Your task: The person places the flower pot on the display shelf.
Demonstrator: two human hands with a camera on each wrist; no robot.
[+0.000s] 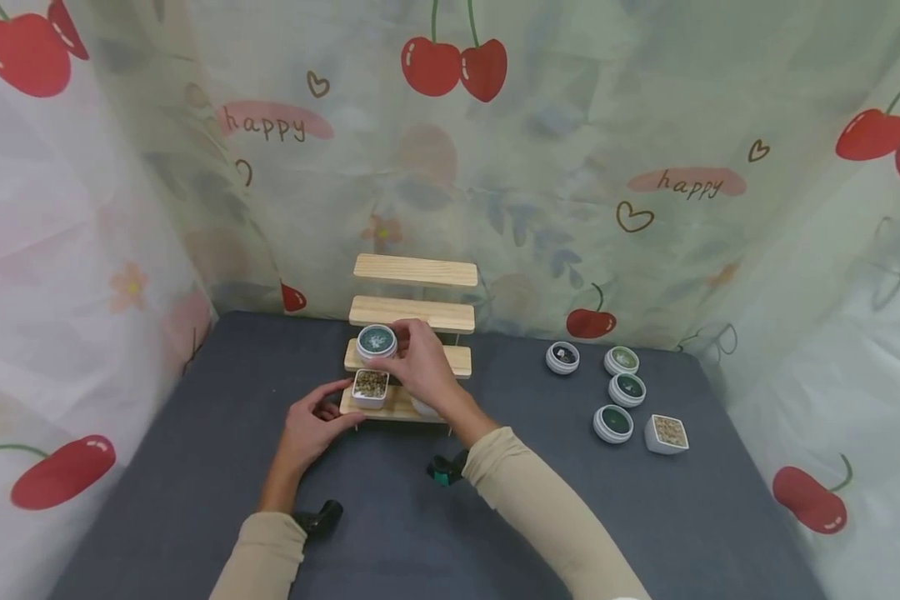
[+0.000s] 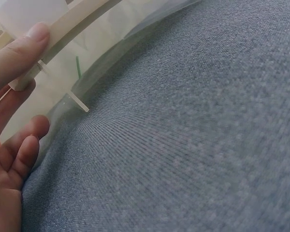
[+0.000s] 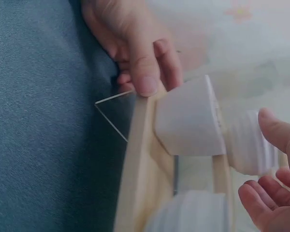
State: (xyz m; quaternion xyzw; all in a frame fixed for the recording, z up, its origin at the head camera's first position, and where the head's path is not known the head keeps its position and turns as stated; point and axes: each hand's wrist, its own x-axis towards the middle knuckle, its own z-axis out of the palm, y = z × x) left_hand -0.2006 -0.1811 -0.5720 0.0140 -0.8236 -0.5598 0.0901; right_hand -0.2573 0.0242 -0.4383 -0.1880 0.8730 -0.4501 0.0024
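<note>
My left grip (image 1: 312, 425) pinches the near shelf (image 1: 400, 407) at left, my right grip (image 1: 424, 363) a round jar (image 1: 377, 341) farther back

Both my arms (image 1: 276, 490), in beige sleeves (image 1: 558, 512), reach forward from below.
My left grip (image 1: 313, 429) is lower, pinching with its thumb (image 2: 19, 53) extended and two fingers (image 2: 25, 157) loosely bent. My right grip (image 1: 426, 364), higher, its back uppermost, angles leftward from its forearm, thumb and forefinger set in a pinch.
</note>
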